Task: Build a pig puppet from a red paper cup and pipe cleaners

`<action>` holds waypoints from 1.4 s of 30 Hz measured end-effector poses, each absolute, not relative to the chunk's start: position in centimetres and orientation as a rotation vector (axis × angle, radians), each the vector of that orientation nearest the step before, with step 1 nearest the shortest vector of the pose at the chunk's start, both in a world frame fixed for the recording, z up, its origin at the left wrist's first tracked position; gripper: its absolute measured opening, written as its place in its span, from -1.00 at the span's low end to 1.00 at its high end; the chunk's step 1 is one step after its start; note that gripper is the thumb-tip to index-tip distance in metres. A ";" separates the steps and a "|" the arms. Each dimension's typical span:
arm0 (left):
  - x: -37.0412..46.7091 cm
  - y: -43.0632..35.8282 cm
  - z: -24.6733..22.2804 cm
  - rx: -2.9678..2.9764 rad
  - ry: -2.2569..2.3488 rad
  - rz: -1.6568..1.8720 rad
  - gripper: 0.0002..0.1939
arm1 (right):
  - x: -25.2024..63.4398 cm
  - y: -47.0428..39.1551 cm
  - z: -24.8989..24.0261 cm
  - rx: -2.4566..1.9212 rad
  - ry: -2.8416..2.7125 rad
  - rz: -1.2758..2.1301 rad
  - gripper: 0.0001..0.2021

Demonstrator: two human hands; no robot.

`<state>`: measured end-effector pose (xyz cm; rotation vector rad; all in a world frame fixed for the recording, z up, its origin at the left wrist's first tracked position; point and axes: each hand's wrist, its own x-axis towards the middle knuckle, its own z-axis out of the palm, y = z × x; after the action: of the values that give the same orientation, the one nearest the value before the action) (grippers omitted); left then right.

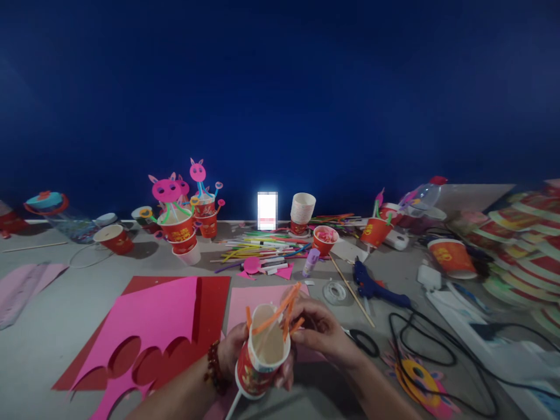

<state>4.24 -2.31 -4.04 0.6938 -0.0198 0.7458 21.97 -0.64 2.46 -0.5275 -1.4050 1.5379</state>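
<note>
A red paper cup [258, 373] with a pale inside is tilted toward me at the lower middle, a white stick [234, 405] poking out below its base. Wrapped around the cup is my left hand [234, 350], with a beaded bracelet at its wrist. Orange pipe cleaners [286, 309] stand up at the cup's rim, one crossing its mouth. The fingers of my right hand [321, 332] pinch at them on the right side of the rim; its fingertips are partly hidden. Pink paper [245, 297] lies beneath my hands.
Cut pink and red sheets [166, 309] lie at left. Decorated cups [179, 233], a pile of coloured sticks [262, 248] and stacked cups [303, 210] stand behind. At right are a blue glue gun [376, 286], scissors [364, 343], a tape roll [334, 292] and a looping black cable [446, 350].
</note>
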 end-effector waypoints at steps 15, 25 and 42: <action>4.0 -2.1 -4.5 0.679 -0.072 0.723 -0.25 | 21.9 -0.6 2.5 -0.500 -1.413 1.534 -0.83; 4.0 -2.2 -4.5 0.692 -0.036 0.741 -0.23 | 21.9 -0.8 2.3 -0.528 -1.375 1.549 -0.82; 4.2 -2.2 -4.7 0.664 -0.010 0.737 -0.23 | 21.9 -0.8 2.3 -0.551 -1.382 1.519 -0.80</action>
<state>4.16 -2.24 -4.74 0.6640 -0.0097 0.7371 21.91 -0.77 2.32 -0.5508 -1.3821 1.5192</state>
